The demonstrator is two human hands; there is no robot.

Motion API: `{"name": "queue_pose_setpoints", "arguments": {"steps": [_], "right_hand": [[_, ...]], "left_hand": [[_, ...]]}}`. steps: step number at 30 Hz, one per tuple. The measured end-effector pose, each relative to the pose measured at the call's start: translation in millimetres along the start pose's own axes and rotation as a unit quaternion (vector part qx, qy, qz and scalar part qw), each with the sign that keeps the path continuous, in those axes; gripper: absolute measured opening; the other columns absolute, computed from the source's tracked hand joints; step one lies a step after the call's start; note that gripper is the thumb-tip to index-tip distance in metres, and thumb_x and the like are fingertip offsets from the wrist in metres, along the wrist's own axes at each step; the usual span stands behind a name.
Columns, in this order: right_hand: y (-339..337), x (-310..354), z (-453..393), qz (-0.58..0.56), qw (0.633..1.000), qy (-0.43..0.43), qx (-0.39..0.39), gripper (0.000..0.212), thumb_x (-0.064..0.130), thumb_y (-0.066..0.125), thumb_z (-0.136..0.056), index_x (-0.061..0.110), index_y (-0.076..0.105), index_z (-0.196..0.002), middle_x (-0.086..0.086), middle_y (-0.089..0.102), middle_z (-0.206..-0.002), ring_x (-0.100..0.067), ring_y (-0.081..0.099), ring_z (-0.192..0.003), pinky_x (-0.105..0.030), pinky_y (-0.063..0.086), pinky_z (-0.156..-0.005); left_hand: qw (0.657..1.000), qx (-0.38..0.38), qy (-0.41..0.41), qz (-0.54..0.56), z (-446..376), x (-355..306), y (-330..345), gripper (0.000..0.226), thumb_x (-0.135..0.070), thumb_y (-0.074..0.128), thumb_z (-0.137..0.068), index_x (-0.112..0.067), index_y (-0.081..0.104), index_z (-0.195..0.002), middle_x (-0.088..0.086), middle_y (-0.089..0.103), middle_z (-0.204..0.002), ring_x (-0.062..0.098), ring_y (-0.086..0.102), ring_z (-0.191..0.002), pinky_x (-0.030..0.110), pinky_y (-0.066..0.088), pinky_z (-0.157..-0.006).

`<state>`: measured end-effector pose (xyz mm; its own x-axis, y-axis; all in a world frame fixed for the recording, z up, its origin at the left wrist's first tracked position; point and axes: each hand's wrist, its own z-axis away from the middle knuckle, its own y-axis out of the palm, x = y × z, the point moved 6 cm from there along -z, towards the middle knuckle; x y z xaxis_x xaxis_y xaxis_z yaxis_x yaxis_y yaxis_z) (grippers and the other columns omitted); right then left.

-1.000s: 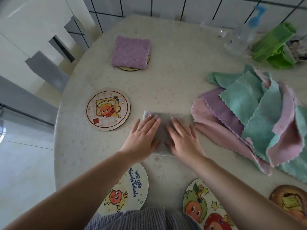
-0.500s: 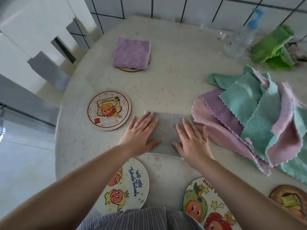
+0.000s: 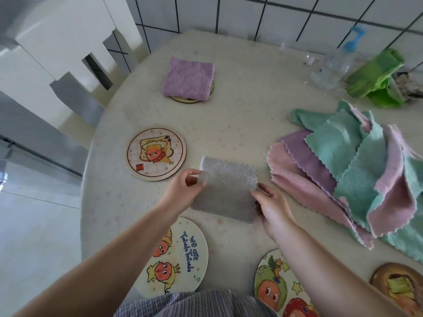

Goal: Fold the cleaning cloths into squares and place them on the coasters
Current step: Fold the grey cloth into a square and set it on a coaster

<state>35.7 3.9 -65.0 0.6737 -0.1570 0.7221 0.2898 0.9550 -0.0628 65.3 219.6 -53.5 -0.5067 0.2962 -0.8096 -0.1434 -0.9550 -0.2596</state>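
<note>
— Between your two hands, near the middle of the table (image 3: 240,115), lies the grey cloth (image 3: 226,191), folded to a rough rectangle and flat on the surface.

— What are my fingers doing?

— Your left hand (image 3: 183,191) pinches the cloth's left edge between thumb and curled fingers. Your right hand (image 3: 272,204) pinches its right edge the same way, fingertips pressed on the fabric near the far right corner.

— Where are the coasters?

— One round coaster (image 3: 155,154) with a cartoon print sits just left of the grey cloth, apart from it. A second one (image 3: 180,257), with blue lettering, lies near you under your left forearm. A third (image 3: 277,287) is near you on the right, partly cut off by the frame's near edge, and a fourth (image 3: 398,287) sits at the near right corner.

— Any cloth already placed?

— Yes. A purple cloth (image 3: 188,78), folded square, rests on a far coaster (image 3: 192,100); only that coaster's near rim shows beneath it.

— And the rest?

— To the right, a loose pile (image 3: 350,170) of pink, purple and teal cloths overlaps, its left edge just beside the grey cloth. Far right stand a clear bottle (image 3: 332,67) with a blue cap and a crumpled green rag (image 3: 375,78) beside it.
</note>
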Motion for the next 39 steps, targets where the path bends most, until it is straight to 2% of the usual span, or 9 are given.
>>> {"name": "queue_pose_setpoints", "arguments": {"steps": [5, 9, 13, 19, 22, 26, 33, 36, 39], "right_hand": [[20, 0, 2, -0.091, 0.994, 0.058, 0.03, 0.033, 0.005, 0.058, -0.087, 0.02, 0.051, -0.116, 0.001, 0.06, -0.082, -0.003, 0.054, -0.051, -0.021, 0.04, -0.06], [62, 10, 3, -0.084, 0.992, 0.062, 0.074, 0.021, 0.005, 0.059, -0.086, 0.017, 0.055, -0.103, 0.002, 0.055, -0.074, 0.001, 0.048, -0.037, -0.023, 0.04, -0.054], [114, 26, 1, -0.013, 0.993, 0.021, 0.119, 0.021, 0.003, 0.06, -0.085, 0.02, 0.057, -0.073, 0.001, 0.06, -0.078, -0.009, 0.057, -0.064, -0.023, 0.046, -0.063], [174, 40, -14, 0.144, 0.97, -0.082, 0.177, 0.025, 0.009, 0.058, -0.087, 0.032, 0.067, -0.087, 0.007, 0.066, -0.103, -0.009, 0.059, -0.101, -0.029, 0.045, -0.098], [182, 48, -22, 0.166, 0.966, -0.104, 0.172, 0.026, 0.009, 0.057, -0.087, 0.029, 0.067, -0.102, 0.007, 0.066, -0.107, -0.008, 0.059, -0.102, -0.029, 0.043, -0.1], [180, 43, -29, 0.183, 0.963, -0.111, 0.165, 0.028, 0.01, 0.058, -0.086, 0.033, 0.066, -0.1, 0.01, 0.066, -0.106, -0.005, 0.061, -0.1, -0.026, 0.044, -0.097], [181, 38, -34, 0.228, 0.941, -0.161, 0.193, 0.03, 0.011, 0.059, -0.085, 0.027, 0.065, -0.109, 0.011, 0.064, -0.109, -0.002, 0.058, -0.103, -0.017, 0.041, -0.092], [178, 53, -29, 0.35, 0.883, -0.292, 0.117, 0.037, 0.02, 0.063, -0.081, 0.025, 0.061, -0.118, 0.002, 0.05, -0.13, -0.007, 0.043, -0.121, -0.02, 0.028, -0.104], [188, 61, -12, 0.484, 0.766, -0.404, 0.126, 0.054, 0.021, 0.064, -0.082, 0.024, 0.048, -0.133, -0.004, 0.026, -0.15, -0.019, 0.02, -0.139, -0.03, 0.018, -0.11]], "left_hand": [[0.997, -0.049, 0.002, 0.065, -1, 1, -21, 0.02, -0.015, 0.06, -0.087, -0.028, 0.055, -0.102, -0.007, 0.057, -0.103, 0.009, 0.053, -0.095, 0.027, 0.042, -0.079], [0.991, -0.114, 0.03, 0.054, -4, -2, -62, 0.015, -0.011, 0.059, -0.088, -0.025, 0.058, -0.091, -0.017, 0.055, -0.096, -0.004, 0.05, -0.087, 0.018, 0.04, -0.07], [0.982, -0.184, 0.037, 0.034, -15, 1, -113, 0.019, -0.011, 0.059, -0.087, -0.03, 0.062, -0.087, -0.018, 0.059, -0.087, -0.003, 0.052, -0.077, 0.017, 0.041, -0.064], [0.969, -0.243, 0.028, -0.022, -42, 3, -162, 0.019, -0.013, 0.059, -0.088, -0.027, 0.067, -0.097, -0.007, 0.065, -0.092, 0.004, 0.056, -0.08, 0.003, 0.036, -0.054], [0.971, -0.237, 0.027, -0.031, -54, 1, -166, 0.021, -0.011, 0.057, -0.089, -0.021, 0.067, -0.105, -0.004, 0.063, -0.094, 0.005, 0.053, -0.082, 0.003, 0.034, -0.051], [0.97, -0.233, 0.024, -0.061, -58, 7, -161, 0.026, -0.009, 0.057, -0.088, -0.021, 0.066, -0.109, -0.006, 0.059, -0.104, 0.007, 0.054, -0.094, 0.018, 0.038, -0.075], [0.962, -0.225, 0.071, -0.134, -64, 13, -165, 0.029, -0.006, 0.058, -0.087, -0.021, 0.067, -0.11, -0.006, 0.055, -0.11, 0.012, 0.056, -0.097, 0.014, 0.037, -0.082], [0.938, -0.243, 0.118, -0.217, -57, 6, -159, 0.037, -0.001, 0.057, -0.082, -0.02, 0.065, -0.113, -0.001, 0.054, -0.12, 0.019, 0.052, -0.108, 0.019, 0.039, -0.09], [0.888, -0.215, 0.219, -0.343, -48, -8, -138, 0.04, -0.016, 0.054, -0.077, -0.015, 0.062, -0.117, 0.007, 0.056, -0.127, 0.027, 0.046, -0.121, 0.041, 0.039, -0.098]]}}
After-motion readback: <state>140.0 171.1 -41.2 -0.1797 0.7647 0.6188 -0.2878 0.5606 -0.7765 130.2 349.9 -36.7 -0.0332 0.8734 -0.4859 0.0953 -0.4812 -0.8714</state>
